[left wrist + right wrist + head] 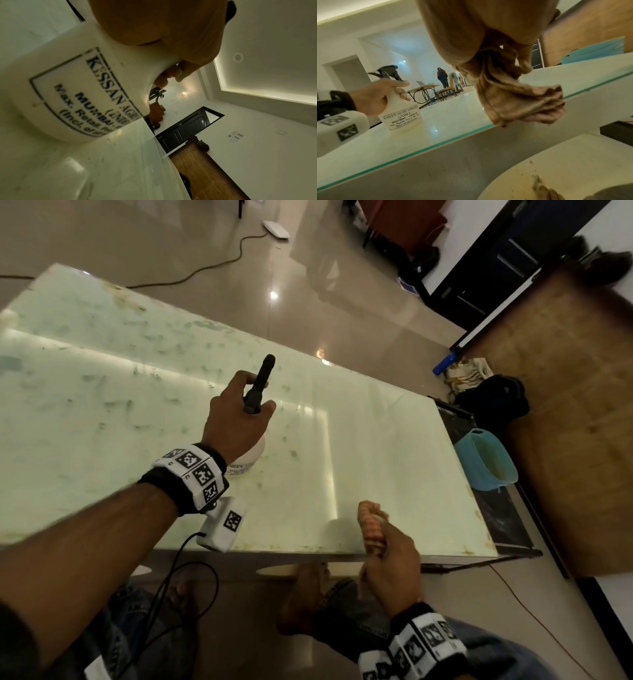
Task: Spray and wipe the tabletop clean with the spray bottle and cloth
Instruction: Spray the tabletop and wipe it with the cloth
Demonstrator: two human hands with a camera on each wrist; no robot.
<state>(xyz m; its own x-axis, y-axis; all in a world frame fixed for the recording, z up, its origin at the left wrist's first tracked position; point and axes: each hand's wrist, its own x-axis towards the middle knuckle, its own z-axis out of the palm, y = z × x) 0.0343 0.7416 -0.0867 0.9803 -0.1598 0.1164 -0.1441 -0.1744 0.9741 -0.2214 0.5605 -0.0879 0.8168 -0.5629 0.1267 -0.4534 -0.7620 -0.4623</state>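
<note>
- Glass tabletop (394,446), pale green, runs from upper left to lower right of the head view; smears and specks crowd its left half, the right half looks cleaner. Polished tile floor beyond.
- Left hand (236,419), frame centre, is wrapped round the neck of the white spray bottle (400,108). Thumb over the shoulder, fingers curled on the far side under the trigger; whether a finger is on the trigger I cannot tell.
- Bottle stands upright, long axis vertical, base on or just above the glass; contact unclear. Black nozzle (265,371) points toward the top of the head view, out over the soiled strip. Judged: held low and aimed there so the spray lands on the dirt.
- Right hand (390,559), lower centre-right, is closed round a bunched pinkish-brown cloth (522,97). One wad sticks out past the fingers toward the table, hanging over the near edge, not touching the glass.
- Judged: cloth kept back and ready, clear of the spray; wiping comes next.
- Blue plastic tub (486,460) sits off the right end of the glass.
</note>
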